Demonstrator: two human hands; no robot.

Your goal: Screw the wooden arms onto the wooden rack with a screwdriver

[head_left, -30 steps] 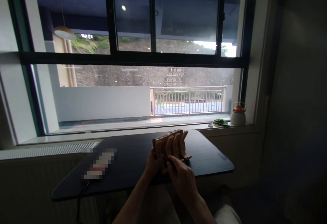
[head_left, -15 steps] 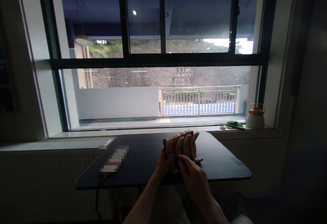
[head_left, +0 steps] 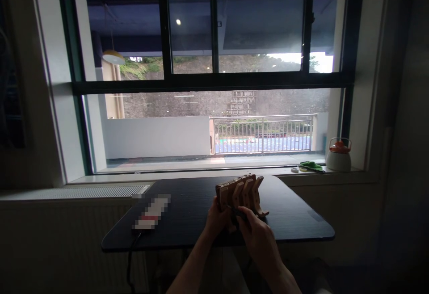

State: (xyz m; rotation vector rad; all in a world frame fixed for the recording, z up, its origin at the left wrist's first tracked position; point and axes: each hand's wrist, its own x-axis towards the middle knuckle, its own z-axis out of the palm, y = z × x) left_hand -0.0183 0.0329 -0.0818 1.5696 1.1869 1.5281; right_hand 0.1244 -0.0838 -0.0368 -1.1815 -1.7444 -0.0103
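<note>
A wooden rack (head_left: 241, 192) with several curved hooks stands tilted on the black table (head_left: 187, 218). My left hand (head_left: 216, 220) grips the rack's near left end from below. Just right of it, my right hand (head_left: 256, 236) is closed around a small dark tool (head_left: 238, 212) whose tip touches the rack's near side. What kind of tool it is I cannot make out in the dim light.
A blurred flat object (head_left: 152, 211) lies on the table's left part, with a cable hanging off the edge. On the window sill at the right stand a white kettle with an orange lid (head_left: 338, 155) and green items (head_left: 310, 165). A radiator grille (head_left: 73, 191) runs along the left.
The view has shifted slightly, so everything sits a little further right and lower. Both hands keep the same hold on the rack and the tool.
</note>
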